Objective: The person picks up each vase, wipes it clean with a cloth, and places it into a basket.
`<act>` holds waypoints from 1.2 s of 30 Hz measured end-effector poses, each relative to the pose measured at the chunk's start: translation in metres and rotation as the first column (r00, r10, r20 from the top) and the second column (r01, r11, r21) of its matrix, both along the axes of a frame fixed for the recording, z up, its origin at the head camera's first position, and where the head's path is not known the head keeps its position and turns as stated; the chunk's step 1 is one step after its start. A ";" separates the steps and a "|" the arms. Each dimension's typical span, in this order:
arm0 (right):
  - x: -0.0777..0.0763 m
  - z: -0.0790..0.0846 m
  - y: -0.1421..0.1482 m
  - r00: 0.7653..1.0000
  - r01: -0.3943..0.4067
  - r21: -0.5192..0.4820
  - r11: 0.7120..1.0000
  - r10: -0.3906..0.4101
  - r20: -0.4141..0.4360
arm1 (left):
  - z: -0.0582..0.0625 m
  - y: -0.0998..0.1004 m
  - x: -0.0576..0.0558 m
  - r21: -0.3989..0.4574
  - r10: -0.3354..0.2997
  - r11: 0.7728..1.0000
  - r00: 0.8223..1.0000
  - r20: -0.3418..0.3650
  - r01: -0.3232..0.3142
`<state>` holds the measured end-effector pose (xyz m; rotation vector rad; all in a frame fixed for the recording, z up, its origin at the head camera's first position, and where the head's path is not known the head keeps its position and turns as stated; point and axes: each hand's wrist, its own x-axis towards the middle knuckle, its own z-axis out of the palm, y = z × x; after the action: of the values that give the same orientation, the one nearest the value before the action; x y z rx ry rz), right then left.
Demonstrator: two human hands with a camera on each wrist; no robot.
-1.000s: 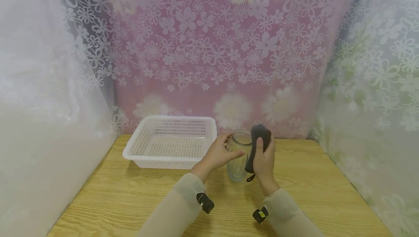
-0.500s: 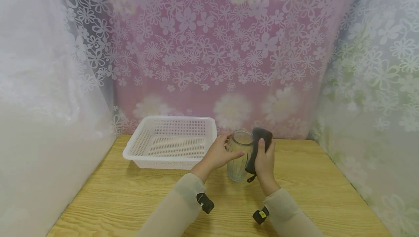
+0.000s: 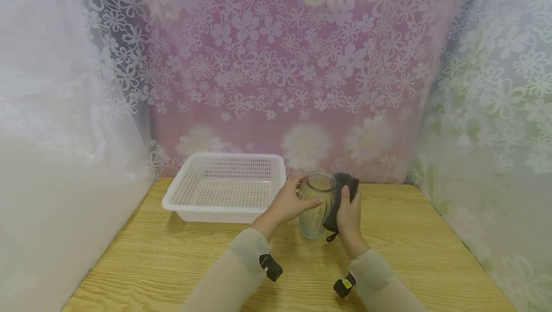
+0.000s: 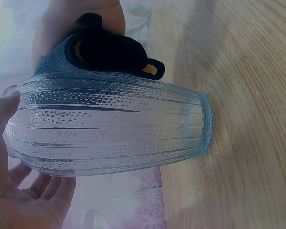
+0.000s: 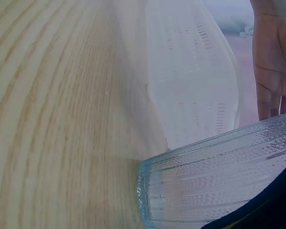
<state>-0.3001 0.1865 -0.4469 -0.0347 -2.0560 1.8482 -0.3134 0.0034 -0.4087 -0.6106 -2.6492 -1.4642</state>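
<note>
A clear ribbed glass vase (image 3: 311, 223) stands upright on the wooden table. My left hand (image 3: 288, 201) holds its upper left side, thumb across the front and fingers around the back. In the left wrist view the dimpled, ribbed glass (image 4: 114, 129) shows from shoulder to base, with the left fingertips along one side. A dark grey cloth (image 3: 347, 181) with a small hanging loop is gripped in my right hand (image 3: 350, 216), thumb on its near face. The cloth lies against the right side of the vase. The right wrist view shows the cloth only as a dark corner.
A white plastic basket (image 3: 207, 214) with slotted walls stands to the left, behind the left forearm, with nothing in it. The wooden table (image 3: 172, 273) reaches back to a pink flowered curtain (image 3: 267, 63). Pale curtains hang on both sides.
My right hand and the cloth have shifted slightly, the cloth's top dropping lower beside the vase and its bulk turning behind the glass's right side. My left hand and the vase stay put.
</note>
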 end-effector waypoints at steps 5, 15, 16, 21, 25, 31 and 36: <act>0.004 0.003 0.000 0.998 -0.019 -0.036 0.999 0.021 0.066 | 0.000 0.000 0.000 0.000 -0.001 1.000 1.000 0.006 0.001; 0.000 -0.009 0.001 0.986 -0.026 -0.122 0.992 0.045 0.158 | 0.001 0.000 0.000 0.008 -0.003 1.000 1.000 0.011 0.002; -0.001 -0.010 0.001 0.986 -0.031 -0.137 0.990 0.053 0.159 | 0.001 0.000 0.001 0.008 -0.004 1.000 1.000 0.010 0.004; -0.002 -0.015 0.002 0.978 -0.053 -0.170 0.984 0.085 0.191 | 0.001 0.000 0.001 0.011 -0.007 1.000 1.000 0.003 0.007; -0.004 -0.020 0.003 0.971 -0.054 -0.174 0.983 0.093 0.222 | 0.002 0.000 0.001 0.014 -0.007 1.000 1.000 0.007 0.007; -0.007 -0.027 0.003 0.965 -0.057 -0.199 0.978 0.105 0.239 | 0.002 -0.001 0.002 0.017 -0.009 1.000 1.000 0.015 0.008; -0.007 -0.030 0.003 0.963 -0.069 -0.203 0.977 0.118 0.241 | 0.003 -0.001 0.004 0.024 -0.011 1.000 1.000 0.023 0.010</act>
<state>-0.3076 0.1898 -0.4765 -0.2392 -2.0626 2.1964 -0.3093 0.0022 -0.4058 -0.6100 -2.6457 -1.5133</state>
